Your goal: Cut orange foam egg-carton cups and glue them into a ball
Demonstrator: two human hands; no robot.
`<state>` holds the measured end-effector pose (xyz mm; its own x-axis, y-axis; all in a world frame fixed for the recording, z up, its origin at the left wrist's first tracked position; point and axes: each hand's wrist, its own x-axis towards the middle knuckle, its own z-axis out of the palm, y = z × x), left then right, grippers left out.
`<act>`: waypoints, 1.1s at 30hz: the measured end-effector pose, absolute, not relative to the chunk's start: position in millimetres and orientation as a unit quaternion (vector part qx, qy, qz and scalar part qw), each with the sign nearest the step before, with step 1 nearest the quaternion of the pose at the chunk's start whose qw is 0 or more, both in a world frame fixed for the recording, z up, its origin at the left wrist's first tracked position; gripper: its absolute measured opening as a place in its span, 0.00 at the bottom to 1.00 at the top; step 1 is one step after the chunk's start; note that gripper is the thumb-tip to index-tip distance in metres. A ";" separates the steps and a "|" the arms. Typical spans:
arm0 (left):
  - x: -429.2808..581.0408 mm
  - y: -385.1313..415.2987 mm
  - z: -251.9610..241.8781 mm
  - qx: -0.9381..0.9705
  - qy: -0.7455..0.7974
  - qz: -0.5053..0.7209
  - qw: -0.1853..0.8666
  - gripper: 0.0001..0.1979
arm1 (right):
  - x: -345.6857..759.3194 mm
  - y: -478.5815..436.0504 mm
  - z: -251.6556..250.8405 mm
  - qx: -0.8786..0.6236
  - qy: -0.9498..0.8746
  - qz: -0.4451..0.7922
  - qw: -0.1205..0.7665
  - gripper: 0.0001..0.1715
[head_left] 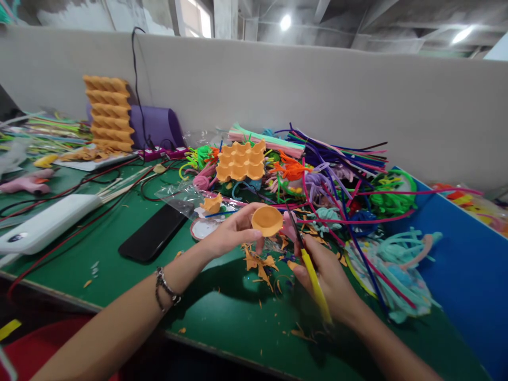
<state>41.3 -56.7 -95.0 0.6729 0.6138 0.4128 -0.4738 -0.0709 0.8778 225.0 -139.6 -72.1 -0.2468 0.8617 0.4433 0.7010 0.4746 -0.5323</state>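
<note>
My left hand (234, 230) pinches a small orange cup (267, 220) cut from an egg tray, holding it above the green table (222, 312). My right hand (323, 275) grips yellow-handled scissors (313, 278), their blades pointing up toward the cup's right edge. Orange paper scraps (260, 263) lie on the table just beneath the cup. A bracelet sits on my left wrist.
An orange egg tray piece (241, 161) and a heap of coloured pipe cleaners (337, 174) lie behind. A black phone (154, 232), a white box (45, 222), cables and a stack of orange trays (107, 112) are at left. A blue board (464, 264) borders the right.
</note>
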 end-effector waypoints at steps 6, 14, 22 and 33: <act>40.7 -56.9 -98.2 0.608 0.081 0.401 0.681 0.23 | 227.1 -138.1 -78.2 -0.513 -0.794 0.087 0.315 0.23; 39.9 -59.2 -95.6 0.615 0.105 0.377 0.684 0.26 | 228.0 -136.9 -81.3 -0.485 -0.803 0.109 0.327 0.30; 40.5 -59.8 -98.0 0.599 0.112 0.392 0.689 0.26 | 227.7 -136.2 -80.3 -0.490 -0.793 0.135 0.337 0.27; 43.4 -60.4 -96.1 0.610 0.090 0.406 0.675 0.19 | 227.4 -133.0 -78.1 -0.491 -0.772 0.102 0.390 0.27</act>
